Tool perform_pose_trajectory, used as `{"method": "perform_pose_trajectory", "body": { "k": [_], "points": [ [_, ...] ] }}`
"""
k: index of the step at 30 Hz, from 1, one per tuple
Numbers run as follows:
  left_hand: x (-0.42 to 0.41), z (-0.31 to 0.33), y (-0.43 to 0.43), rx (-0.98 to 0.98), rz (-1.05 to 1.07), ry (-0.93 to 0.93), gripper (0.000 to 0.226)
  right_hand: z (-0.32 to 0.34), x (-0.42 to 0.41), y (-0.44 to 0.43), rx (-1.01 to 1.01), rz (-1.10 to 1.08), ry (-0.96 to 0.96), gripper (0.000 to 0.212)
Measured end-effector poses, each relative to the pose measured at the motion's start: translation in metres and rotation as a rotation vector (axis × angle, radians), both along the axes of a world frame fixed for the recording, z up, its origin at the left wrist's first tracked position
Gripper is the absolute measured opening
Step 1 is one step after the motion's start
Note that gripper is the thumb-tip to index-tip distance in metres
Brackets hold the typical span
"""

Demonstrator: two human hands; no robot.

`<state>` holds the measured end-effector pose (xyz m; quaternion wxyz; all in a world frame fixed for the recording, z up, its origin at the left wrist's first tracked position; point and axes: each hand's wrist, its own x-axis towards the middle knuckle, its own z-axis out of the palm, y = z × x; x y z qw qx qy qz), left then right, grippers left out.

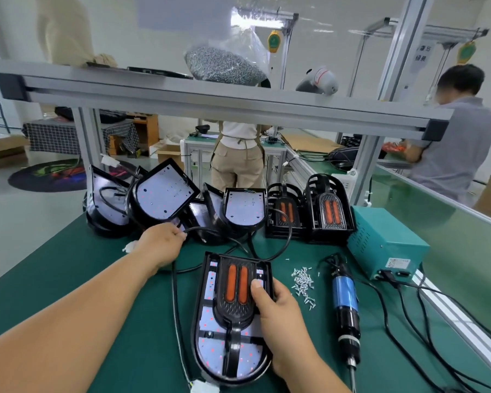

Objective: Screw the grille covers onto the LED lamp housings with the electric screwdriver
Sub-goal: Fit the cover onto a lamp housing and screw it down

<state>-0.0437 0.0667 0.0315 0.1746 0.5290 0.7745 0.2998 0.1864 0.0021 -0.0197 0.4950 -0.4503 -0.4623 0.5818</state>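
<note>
On the green counter (68,259) my right grip (284,316) clasps the lamp housing (210,344) and grille cover (236,304), my left grip (160,245) pinches a black cable (201,228).

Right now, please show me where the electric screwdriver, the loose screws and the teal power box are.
electric screwdriver (344,292): head view, on its blue body.
loose screws (303,282): head view, middle of the pile.
teal power box (386,225): head view, on its top face.
</note>
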Motion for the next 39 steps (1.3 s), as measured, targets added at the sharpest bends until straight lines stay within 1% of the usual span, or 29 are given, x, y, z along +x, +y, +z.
{"method": "perform_pose_trajectory", "body": {
  "k": [2, 3, 5, 6, 8, 9, 11, 12, 13, 14, 15, 16, 17, 18, 19, 21, 23, 25, 26, 27, 28, 29, 30, 32, 33, 34, 36, 37, 39],
  "points": [
    [0.005, -0.007, -0.015, -0.071, 0.010, -0.178, 0.016, 0.002, 0.000, -0.001, -0.011, -0.006, -0.020, 0.017],
    [0.007, -0.012, -0.022, -0.105, 0.000, -0.218, 0.019, 0.003, 0.000, -0.001, -0.018, -0.010, -0.028, 0.016],
    [0.011, -0.022, -0.035, -0.151, -0.050, -0.221, 0.038, 0.003, -0.001, -0.001, -0.036, -0.024, -0.038, 0.015],
    [0.013, -0.025, -0.042, -0.157, -0.060, -0.256, 0.039, 0.003, -0.001, -0.001, -0.045, -0.029, -0.040, 0.015],
    [0.018, -0.030, -0.055, -0.181, -0.037, -0.390, 0.035, 0.003, -0.003, 0.000, -0.059, -0.036, -0.031, 0.016],
    [0.021, -0.031, -0.061, -0.193, -0.033, -0.427, 0.032, 0.003, -0.003, 0.000, -0.066, -0.039, -0.022, 0.016],
    [0.027, -0.031, -0.074, -0.232, -0.071, -0.474, 0.026, 0.002, -0.005, 0.001, -0.075, -0.050, -0.006, 0.016],
    [0.030, -0.031, -0.079, -0.255, -0.107, -0.521, 0.023, 0.001, -0.006, 0.001, -0.074, -0.059, -0.005, 0.015],
    [0.035, -0.028, -0.086, -0.282, -0.137, -0.609, 0.023, 0.000, -0.007, 0.001, -0.068, -0.067, -0.008, 0.015],
    [0.039, -0.025, -0.090, -0.310, -0.164, -0.729, 0.029, 0.000, -0.008, 0.001, -0.058, -0.071, -0.014, 0.014],
    [0.041, -0.022, -0.092, -0.334, -0.185, -0.860, 0.043, 0.001, -0.008, 0.000, -0.050, -0.071, -0.015, 0.014],
    [0.042, -0.022, -0.093, -0.357, -0.213, -0.944, 0.056, 0.001, -0.009, 0.000, -0.044, -0.066, -0.012, 0.015],
    [0.045, -0.021, -0.092, -0.370, -0.255, -0.958, 0.063, 0.002, -0.010, 0.000, -0.040, -0.060, -0.006, 0.016],
    [0.049, -0.020, -0.092, -0.363, -0.293, -0.936, 0.062, 0.002, -0.010, -0.001, -0.031, -0.048, -0.001, 0.017],
    [0.055, -0.021, -0.092, -0.330, -0.312, -0.914, 0.054, 0.002, -0.010, -0.001, -0.019, -0.034, 0.007, 0.018],
    [0.066, -0.026, -0.092, -0.212, -0.256, -0.932, 0.035, 0.001, -0.009, -0.002, 0.007, 0.004, 0.019, 0.020],
    [0.072, -0.033, -0.093, -0.130, -0.177, -1.011, 0.027, 0.001, -0.006, -0.002, -0.009, 0.060, 0.094, 0.025],
    [0.070, -0.038, -0.095, -0.074, -0.125, -1.128, 0.026, 0.004, -0.002, 0.000, -0.097, 0.137, 0.254, 0.036],
    [0.065, -0.039, -0.096, -0.034, -0.094, -1.210, 0.026, 0.004, 0.000, 0.001, -0.129, 0.162, 0.308, 0.036],
    [0.060, -0.039, -0.097, 0.011, -0.065, -1.307, 0.027, 0.003, 0.002, 0.003, -0.128, 0.177, 0.321, 0.031],
    [0.054, -0.039, -0.097, 0.061, -0.040, -1.410, 0.029, 0.001, 0.003, 0.004, -0.101, 0.198, 0.282, 0.025],
    [0.049, -0.037, -0.098, 0.107, -0.018, -1.505, 0.032, -0.002, 0.004, 0.003, -0.060, 0.237, 0.200, 0.029],
    [0.045, -0.036, -0.098, 0.156, 0.003, -1.581, 0.035, -0.004, 0.005, 0.002, 0.004, 0.300, 0.064, 0.038],
    [0.040, -0.035, -0.099, 0.258, 0.012, -1.697, 0.042, -0.006, 0.006, -0.003, 0.195, 0.461, -0.275, 0.054],
    [0.040, -0.034, -0.099, 0.299, 0.008, -1.744, 0.047, -0.005, 0.008, -0.005, 0.296, 0.542, -0.412, 0.060],
    [0.041, -0.035, -0.099, 0.331, 0.013, -1.784, 0.049, -0.003, 0.008, -0.008, 0.367, 0.620, -0.492, 0.064],
    [0.044, -0.037, -0.098, 0.373, 0.035, -1.840, 0.043, -0.001, 0.006, -0.012, 0.446, 0.724, -0.533, 0.071],
    [0.046, -0.037, -0.099, 0.387, 0.039, -1.859, 0.039, -0.001, 0.004, -0.014, 0.479, 0.714, -0.519, 0.071],
    [0.047, -0.038, -0.099, 0.405, 0.034, -1.878, 0.036, -0.002, 0.000, -0.019, 0.513, 0.537, -0.377, 0.056]
  ]
}}
